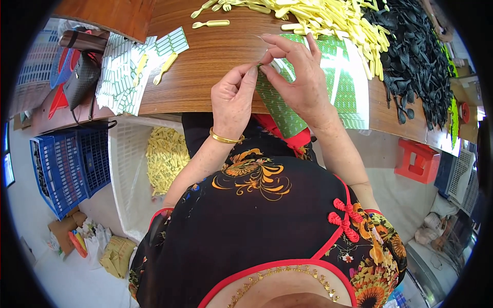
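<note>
step in hand: seems to be working loose a small piece, perhaps a sticker, at the upper corner of a printed green sheet (277, 100); the hands hide the exact spot.
next move: as i judge it, calls for a fine, steady pull at that corner, one hand bracing the sheet so it does not crease or tear.
left grip: the left hand (233, 97) is pinched, thumb against bent forefinger, on the sheet's upper corner; the other fingers curl in.
right grip: the right hand (300, 77) brings thumb and forefinger almost together at the same corner, remaining fingers raised and spread; whether paper is caught between them, i cannot tell.
green sheet: slants down from the fingertips past the front edge of the brown bench (200, 77), its lower end close to the red trim (298, 139) by the lap.
under the right hand: a second green sheet (352, 97) lies flat on the bench.
left of the hands: two yellow forks (165, 68) rest on white backing sheets (120, 84) with green-outlined shapes.
far side: a heap of yellow forks (316, 20) stands beside a pile of black spoons (411, 61).
below the bench: a white basket (123, 169) contains more yellow forks.
</note>
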Available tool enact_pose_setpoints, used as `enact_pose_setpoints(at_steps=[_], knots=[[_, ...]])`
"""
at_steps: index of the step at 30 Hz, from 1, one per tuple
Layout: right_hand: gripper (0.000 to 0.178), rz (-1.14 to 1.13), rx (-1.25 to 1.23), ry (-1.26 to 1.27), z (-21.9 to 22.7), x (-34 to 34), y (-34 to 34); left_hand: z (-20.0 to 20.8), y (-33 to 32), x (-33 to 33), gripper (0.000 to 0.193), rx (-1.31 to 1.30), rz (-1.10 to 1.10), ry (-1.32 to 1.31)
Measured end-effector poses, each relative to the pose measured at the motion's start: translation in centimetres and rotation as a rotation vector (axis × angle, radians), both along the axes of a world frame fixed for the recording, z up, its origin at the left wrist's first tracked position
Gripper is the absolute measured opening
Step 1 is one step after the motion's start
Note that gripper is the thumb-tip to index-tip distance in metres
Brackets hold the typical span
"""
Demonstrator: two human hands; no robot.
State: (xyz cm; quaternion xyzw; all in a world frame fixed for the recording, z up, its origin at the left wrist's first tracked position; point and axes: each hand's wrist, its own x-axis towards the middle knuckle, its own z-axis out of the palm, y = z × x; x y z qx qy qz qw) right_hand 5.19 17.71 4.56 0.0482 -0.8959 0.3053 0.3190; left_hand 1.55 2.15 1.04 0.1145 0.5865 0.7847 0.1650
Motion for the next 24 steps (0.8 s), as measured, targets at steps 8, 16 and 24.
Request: enact_pose_setpoints(at_steps=[8, 16, 24], knots=[[0.054, 0.038, 0.068, 0.036, -1.4, -0.2, -0.4, -1.3, -0.3, -0.2, 0.023, 0.009, -0.008, -0.058], [0.056, 0.026, 0.057, 0.144, -2.3, -1.4, -0.1, -0.6, 0.2, -1.2, 0.023, 0.229, -0.012, -0.373], [0.049, -0.108, 0.205, 0.255, -2.3, -0.6, 0.0, -0.7, 0.4, -1.1, 0.027, 0.201, -0.070, -0.497]])
